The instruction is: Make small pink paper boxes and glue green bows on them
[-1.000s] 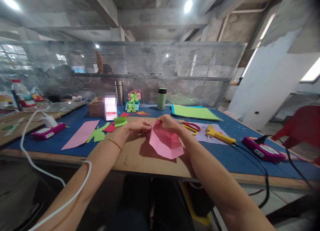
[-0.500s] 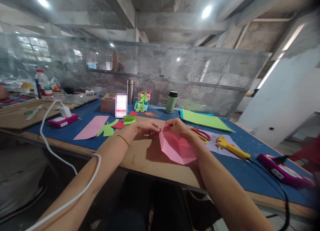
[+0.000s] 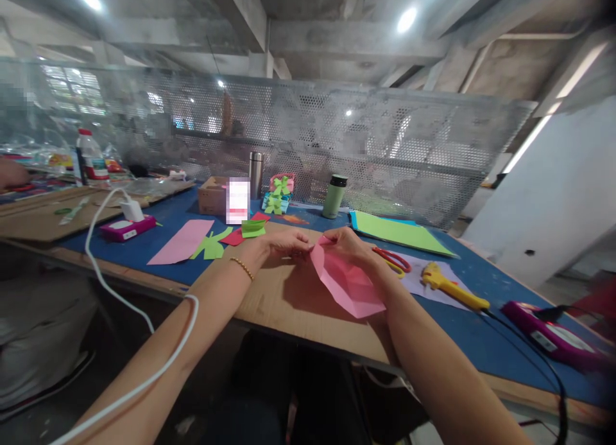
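Note:
A creased pink sheet of paper [image 3: 346,281] is held up over the brown board [image 3: 274,287]. My left hand [image 3: 287,243], with a gold bead bracelet on its wrist, pinches the paper's upper left corner. On the same upper edge, my right hand [image 3: 345,243] is closed on the paper, and its forearm covers part of the right side. The fingertips of both hands nearly meet. Right of my right hand lie scissors [image 3: 394,260] with red and yellow handles, partly hidden. Green paper cutouts [image 3: 212,244] and a folded green strip [image 3: 253,228] lie left of the board.
A yellow glue gun [image 3: 455,287] rests on pale paper, its cord running to a purple power strip [image 3: 548,332]. A green tumbler [image 3: 334,196], steel flask [image 3: 256,175] and cardboard box [image 3: 213,196] stand behind. A white cable [image 3: 180,342] crosses my left forearm. Green sheets [image 3: 404,233] lie back right.
The whole view has shifted slightly, so things appear a little further right. Both hands keep hold of the pink paper, whose left edge now slants more.

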{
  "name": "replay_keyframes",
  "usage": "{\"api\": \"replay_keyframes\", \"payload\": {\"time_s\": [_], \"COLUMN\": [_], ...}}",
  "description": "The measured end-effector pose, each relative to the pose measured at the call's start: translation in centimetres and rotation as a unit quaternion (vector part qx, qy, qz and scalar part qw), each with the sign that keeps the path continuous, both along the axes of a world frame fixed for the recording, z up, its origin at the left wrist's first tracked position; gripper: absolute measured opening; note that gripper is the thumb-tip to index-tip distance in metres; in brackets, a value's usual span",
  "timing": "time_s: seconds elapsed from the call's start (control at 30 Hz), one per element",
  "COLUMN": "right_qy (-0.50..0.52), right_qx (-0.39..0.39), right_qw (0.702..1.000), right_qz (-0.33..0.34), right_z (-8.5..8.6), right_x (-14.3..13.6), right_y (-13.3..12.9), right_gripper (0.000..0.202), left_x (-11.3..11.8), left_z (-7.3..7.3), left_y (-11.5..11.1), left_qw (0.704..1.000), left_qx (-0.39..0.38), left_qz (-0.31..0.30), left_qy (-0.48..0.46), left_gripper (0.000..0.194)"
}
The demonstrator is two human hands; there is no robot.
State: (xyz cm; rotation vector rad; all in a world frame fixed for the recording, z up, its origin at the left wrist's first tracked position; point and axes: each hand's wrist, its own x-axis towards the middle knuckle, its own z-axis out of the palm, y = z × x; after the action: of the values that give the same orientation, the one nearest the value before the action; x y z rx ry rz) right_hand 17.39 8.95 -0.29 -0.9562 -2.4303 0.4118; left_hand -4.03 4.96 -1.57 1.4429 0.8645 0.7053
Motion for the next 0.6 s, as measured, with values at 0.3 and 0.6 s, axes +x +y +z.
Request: {"api": "replay_keyframes", "payload": {"time_s": [0.3,0.6], "right_qy": [-0.027,-0.03], "right_qx": [-0.01,-0.02], "right_qw": [0.999,0.999], "right_qz": [-0.021,-0.027], "right_z": [0.8,0.7], "right_x": [-0.3,-0.6], "right_y": [-1.5,-1.8], "right_gripper": [0.024,0.027], "left_x": [-0.1,-0.2], "left_z": [-0.4,-0.7], "left_y": [0.2,1.5], "left_qw": [1.0,0.999], "left_qx": [-0.012,-0.004], "left_qz": [0.005,-0.023], "left_qy": [0.002,0.027], "left_gripper": [0.017,0.026]}}
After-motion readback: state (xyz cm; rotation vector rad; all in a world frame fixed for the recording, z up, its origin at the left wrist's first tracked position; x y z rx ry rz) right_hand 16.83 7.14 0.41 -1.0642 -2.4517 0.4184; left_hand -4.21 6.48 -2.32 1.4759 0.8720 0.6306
